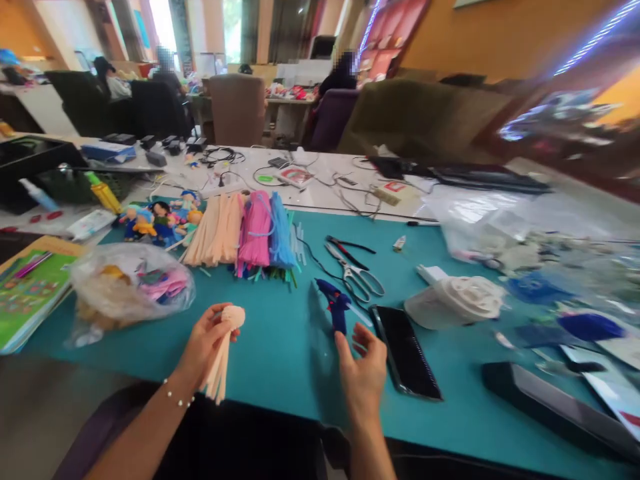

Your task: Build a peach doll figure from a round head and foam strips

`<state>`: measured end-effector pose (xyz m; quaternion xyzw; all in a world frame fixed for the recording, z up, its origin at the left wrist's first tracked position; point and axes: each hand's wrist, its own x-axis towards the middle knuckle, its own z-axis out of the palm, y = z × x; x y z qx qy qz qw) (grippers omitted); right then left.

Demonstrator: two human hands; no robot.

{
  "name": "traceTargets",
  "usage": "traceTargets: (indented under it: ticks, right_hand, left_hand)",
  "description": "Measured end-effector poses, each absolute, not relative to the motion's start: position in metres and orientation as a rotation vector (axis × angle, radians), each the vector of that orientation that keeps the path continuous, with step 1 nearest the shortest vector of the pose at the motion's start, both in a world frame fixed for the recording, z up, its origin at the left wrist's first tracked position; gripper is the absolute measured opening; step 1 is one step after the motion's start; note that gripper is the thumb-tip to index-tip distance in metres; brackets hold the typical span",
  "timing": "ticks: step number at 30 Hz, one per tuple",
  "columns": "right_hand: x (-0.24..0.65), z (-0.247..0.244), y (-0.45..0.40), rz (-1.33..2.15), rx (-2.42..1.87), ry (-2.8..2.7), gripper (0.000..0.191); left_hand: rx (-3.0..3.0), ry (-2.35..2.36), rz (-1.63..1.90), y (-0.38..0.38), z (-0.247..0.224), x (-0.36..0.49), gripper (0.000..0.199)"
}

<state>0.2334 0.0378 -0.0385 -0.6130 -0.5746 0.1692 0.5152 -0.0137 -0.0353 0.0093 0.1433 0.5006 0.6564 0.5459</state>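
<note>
My left hand [207, 337] is closed around a bundle of peach pipe cleaners [219, 373]. A rounded pale head [233, 316] tops the bundle, and the loose ends hang down below my fingers. My right hand [364, 367] is open, its thumb and fingers apart, just below the handle of a dark blue glue gun [334, 303]. The thumb tip looks close to the handle; whether they touch I cannot tell. Right of this hand lies a black phone [407, 353]. Beyond the glue gun are scissors [356, 272] and black-and-red pliers [347, 250].
Bundles of peach [217, 227], pink [255, 230] and blue pipe cleaners [281, 230] stand at the mat's back, beside small dolls [160, 219]. A plastic bag [130, 287] lies left. To the right are a white roll [455, 301], a black case [555, 407] and plastic wrapping.
</note>
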Motion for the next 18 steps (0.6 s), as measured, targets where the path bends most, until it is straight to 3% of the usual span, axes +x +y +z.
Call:
traceTargets:
  ticks: [3, 9, 18]
  right_hand:
    - [0.236, -0.033, 0.072, 0.430, -1.669, -1.572, 0.050]
    - [0.229, -0.020, 0.100, 0.524, -1.820, -1.769, 0.030]
    - [0.208, -0.003, -0.014, 1.115, -1.393, -1.394, 0.024]
  left_hand:
    - [0.302, 1.224, 1.564, -0.053, 0.018, -0.003, 0.036]
    - [0.358, 1.266, 1.532, -0.065, 0.023, 0.004, 0.030]
    - [0.372, 1.296, 1.479, -0.050, 0.021, 0.001, 0.032]
